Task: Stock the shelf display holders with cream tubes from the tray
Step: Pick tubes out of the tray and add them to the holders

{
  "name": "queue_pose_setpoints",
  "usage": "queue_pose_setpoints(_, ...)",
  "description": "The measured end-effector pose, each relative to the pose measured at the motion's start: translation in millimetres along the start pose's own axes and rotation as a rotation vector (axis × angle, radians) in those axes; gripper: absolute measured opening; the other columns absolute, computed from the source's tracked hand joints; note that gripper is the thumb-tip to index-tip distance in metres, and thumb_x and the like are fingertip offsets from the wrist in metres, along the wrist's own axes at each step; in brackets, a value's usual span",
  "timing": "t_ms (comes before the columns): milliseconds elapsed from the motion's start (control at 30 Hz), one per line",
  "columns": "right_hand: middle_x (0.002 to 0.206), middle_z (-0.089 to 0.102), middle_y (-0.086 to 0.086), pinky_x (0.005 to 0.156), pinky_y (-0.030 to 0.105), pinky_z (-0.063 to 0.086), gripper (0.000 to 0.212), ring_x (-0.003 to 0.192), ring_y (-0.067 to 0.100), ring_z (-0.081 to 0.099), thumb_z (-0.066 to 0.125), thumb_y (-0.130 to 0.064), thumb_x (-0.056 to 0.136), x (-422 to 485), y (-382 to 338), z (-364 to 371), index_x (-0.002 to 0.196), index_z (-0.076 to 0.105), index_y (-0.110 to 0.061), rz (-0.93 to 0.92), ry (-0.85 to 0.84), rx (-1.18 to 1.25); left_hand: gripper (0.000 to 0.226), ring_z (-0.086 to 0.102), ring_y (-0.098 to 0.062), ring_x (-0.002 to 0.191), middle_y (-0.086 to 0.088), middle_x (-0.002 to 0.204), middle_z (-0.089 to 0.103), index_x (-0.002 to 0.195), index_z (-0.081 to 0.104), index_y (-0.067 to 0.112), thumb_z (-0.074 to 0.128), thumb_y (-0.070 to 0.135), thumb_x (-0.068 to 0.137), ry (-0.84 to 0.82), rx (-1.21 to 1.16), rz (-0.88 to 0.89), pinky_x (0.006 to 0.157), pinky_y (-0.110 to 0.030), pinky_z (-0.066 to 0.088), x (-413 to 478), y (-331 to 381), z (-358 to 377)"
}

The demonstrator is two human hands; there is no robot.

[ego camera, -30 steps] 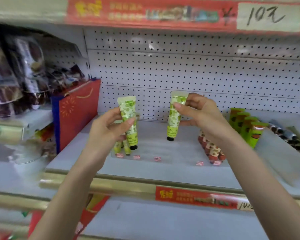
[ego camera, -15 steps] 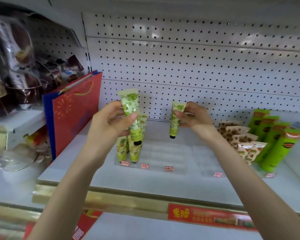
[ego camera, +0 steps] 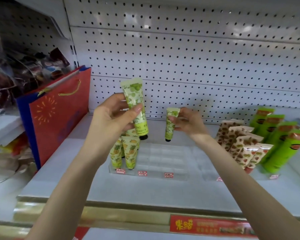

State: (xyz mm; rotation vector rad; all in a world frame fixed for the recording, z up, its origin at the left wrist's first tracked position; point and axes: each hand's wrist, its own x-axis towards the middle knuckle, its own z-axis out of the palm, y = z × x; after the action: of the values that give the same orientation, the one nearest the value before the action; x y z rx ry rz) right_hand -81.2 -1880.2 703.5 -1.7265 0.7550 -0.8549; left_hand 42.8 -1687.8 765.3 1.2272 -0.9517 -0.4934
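While the left hand (ego camera: 109, 122) holds its tube raised, the right hand (ego camera: 189, 123) brings another down toward the holder.
Compared with a second ago, the right hand's green tube (ego camera: 170, 126) hangs lower and farther back, cap down, just above the rear slots of the clear holder (ego camera: 163, 160), with thumb and fingertips pinching its crimped top. The left thumb and fingers pinch a second green tube (ego camera: 134, 104) above the pineapple-print tubes (ego camera: 129, 153) already standing in the holder's left column. Most slots look unfilled, so stocking seems at an early stage. No tray is in view.
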Motion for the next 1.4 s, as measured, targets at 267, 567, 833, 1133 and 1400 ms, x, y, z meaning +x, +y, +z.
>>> queue_pose_setpoints(267, 0.089, 0.064, 0.003, 0.078, 0.033, 0.057, 0.013, 0.087, 0.020, 0.062, 0.064, -0.007, 0.086, -5, 6, 9, 0.084, 0.058, -0.018, 0.023, -0.014, -0.026, 0.015, 0.067, -0.003, 0.076, 0.006, 0.083, 0.073, 0.095, 0.062, 0.023, 0.062, 0.015, 0.083, -0.078, -0.020, -0.038, 0.061, -0.016, 0.052, -3, 5, -10)
queue_pose_setpoints(567, 0.099, 0.065, 0.008, 0.082, 0.031, 0.054, 0.012, 0.099, 0.027, 0.063, 0.063, -0.008, 0.087, -11, 15, 14, 0.087, 0.059, -0.019, 0.078, 0.004, -0.050, 0.029, 0.067, -0.005, 0.076, 0.004, 0.090, 0.073, 0.098, 0.062, 0.025, 0.064, 0.030, 0.069, -0.095, -0.018, -0.038, 0.059, -0.017, 0.052, -4, 3, -18)
queue_pose_setpoints(833, 0.094, 0.063, 0.004, 0.071, 0.014, 0.053, 0.013, 0.093, 0.017, 0.059, 0.060, -0.003, 0.088, -14, 15, 15, 0.101, 0.059, -0.008, 0.079, 0.005, -0.021, 0.033, 0.069, -0.008, 0.080, 0.001, 0.092, 0.073, 0.100, 0.064, 0.022, 0.064, 0.032, 0.068, -0.122, 0.004, -0.039, 0.062, -0.021, 0.055, -5, 0, -18)
queue_pose_setpoints(1133, 0.095, 0.062, -0.004, 0.079, 0.017, 0.052, 0.025, 0.092, 0.011, 0.059, 0.062, -0.014, 0.088, -18, 8, 7, 0.112, 0.057, -0.008, 0.063, 0.042, -0.039, 0.027, 0.068, -0.009, 0.080, 0.004, 0.086, 0.073, 0.093, 0.068, 0.027, 0.067, 0.031, 0.066, -0.151, 0.003, -0.007, 0.070, -0.030, 0.058, -7, 2, -14)
queue_pose_setpoints(1400, 0.107, 0.065, -0.007, 0.090, 0.019, 0.049, 0.015, 0.104, 0.009, 0.060, 0.053, -0.023, 0.095, -53, -46, -13, 0.107, 0.061, -0.019, -0.152, 0.185, -0.077, 0.018, 0.064, 0.004, 0.065, 0.017, 0.072, 0.071, 0.084, 0.067, 0.023, 0.068, 0.011, 0.071, -0.256, -0.052, 0.025, 0.054, -0.010, 0.047, -19, 0, 9)
